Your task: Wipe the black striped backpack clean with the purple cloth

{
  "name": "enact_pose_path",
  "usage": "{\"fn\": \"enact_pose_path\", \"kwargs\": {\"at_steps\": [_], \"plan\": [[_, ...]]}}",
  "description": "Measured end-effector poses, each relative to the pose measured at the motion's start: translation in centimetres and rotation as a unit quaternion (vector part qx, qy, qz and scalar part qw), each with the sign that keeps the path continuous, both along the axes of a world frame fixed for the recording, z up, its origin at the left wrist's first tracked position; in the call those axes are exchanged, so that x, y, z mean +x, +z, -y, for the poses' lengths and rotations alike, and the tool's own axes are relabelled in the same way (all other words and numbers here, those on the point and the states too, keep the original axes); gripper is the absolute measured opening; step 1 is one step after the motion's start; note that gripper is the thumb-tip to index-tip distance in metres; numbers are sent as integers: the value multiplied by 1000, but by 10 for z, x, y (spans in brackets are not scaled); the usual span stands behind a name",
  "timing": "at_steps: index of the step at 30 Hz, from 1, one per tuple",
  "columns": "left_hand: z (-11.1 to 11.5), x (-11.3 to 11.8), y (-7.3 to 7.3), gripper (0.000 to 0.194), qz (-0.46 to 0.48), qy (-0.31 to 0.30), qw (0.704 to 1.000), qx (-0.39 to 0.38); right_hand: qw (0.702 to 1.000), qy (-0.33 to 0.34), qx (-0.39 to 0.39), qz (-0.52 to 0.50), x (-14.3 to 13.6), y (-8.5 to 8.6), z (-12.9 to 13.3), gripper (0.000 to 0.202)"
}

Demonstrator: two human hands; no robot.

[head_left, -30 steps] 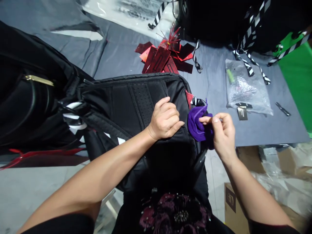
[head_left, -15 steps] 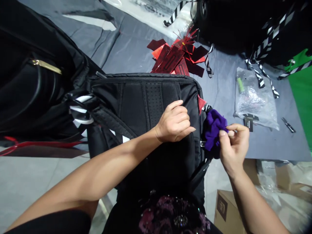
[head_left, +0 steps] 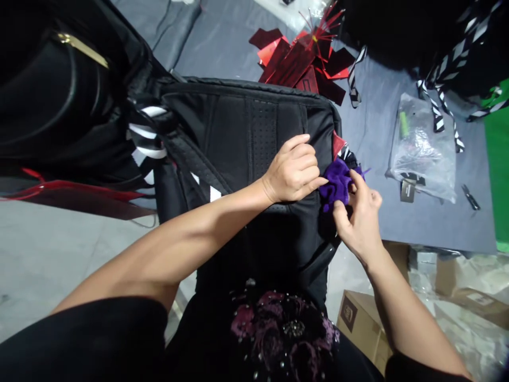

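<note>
A black backpack [head_left: 230, 127] lies with its padded back panel up, between me and the table. My left hand [head_left: 294, 168] rests over its right part, fingers curled; what they hold, if anything, is hidden. At the bag's right edge is a bunched purple cloth [head_left: 336, 183]. My right hand [head_left: 360, 212] is at the cloth's right side, thumb and forefinger bent around its edge. A small red piece [head_left: 338, 143] and a black-and-white striped strap [head_left: 348, 155] show just above the cloth.
Dark red tags [head_left: 294, 63] lie beyond the bag on the grey-covered table [head_left: 222, 42]. A clear plastic bag [head_left: 425, 148] and a small black tool [head_left: 471, 197] are to the right. Another black bag [head_left: 35, 106] stands at left. Cardboard boxes [head_left: 363, 323] sit below the table.
My right hand has moved left and spread its thumb and forefinger more over the purple cloth, which is pushed toward the bag. The view has shifted, with the bag higher in it.
</note>
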State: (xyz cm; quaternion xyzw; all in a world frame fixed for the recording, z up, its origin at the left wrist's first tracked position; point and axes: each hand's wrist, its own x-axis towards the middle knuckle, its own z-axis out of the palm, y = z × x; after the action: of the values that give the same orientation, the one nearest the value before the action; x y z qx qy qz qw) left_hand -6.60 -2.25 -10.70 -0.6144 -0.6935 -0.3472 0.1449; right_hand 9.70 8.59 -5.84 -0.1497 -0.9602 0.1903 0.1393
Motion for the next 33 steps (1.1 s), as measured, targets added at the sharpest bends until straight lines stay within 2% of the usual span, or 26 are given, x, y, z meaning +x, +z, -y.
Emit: {"fn": "enact_pose_path", "kwargs": {"at_steps": [2, 6, 11, 13, 19, 22, 24, 33], "plan": [[-1, -1, -1, 51, 21, -8, 1000, -2, 1000, -19, 6, -21, 1, -4, 4, 67], [-3, -4, -4, 52, 40, -24, 999, 19, 999, -14, 29, -27, -1, -18, 20, 76], [-5, -4, -6, 53, 25, -20, 999, 6, 998, -29, 25, -43, 36, -35, 24, 75], [-6, -5, -6, 52, 17, -18, 1000, 1, 998, -32, 18, -57, 42, -38, 25, 77], [-8, -5, -4, 46, -39, 13, 999, 9, 998, -3, 62, 3, 19, -37, 31, 82], [-7, -4, -2, 43, -79, 31, 996, 24, 1000, 0, 6, 17, 16, -36, 27, 80], [-6, -3, -2, 44, -71, 30, 997, 17, 999, -2, -33, 22, 18, -35, 23, 78], [-4, -4, -5, 40, -66, 8, 997, 50, 997, -11, -68, -32, 10, -32, 17, 69]]}}
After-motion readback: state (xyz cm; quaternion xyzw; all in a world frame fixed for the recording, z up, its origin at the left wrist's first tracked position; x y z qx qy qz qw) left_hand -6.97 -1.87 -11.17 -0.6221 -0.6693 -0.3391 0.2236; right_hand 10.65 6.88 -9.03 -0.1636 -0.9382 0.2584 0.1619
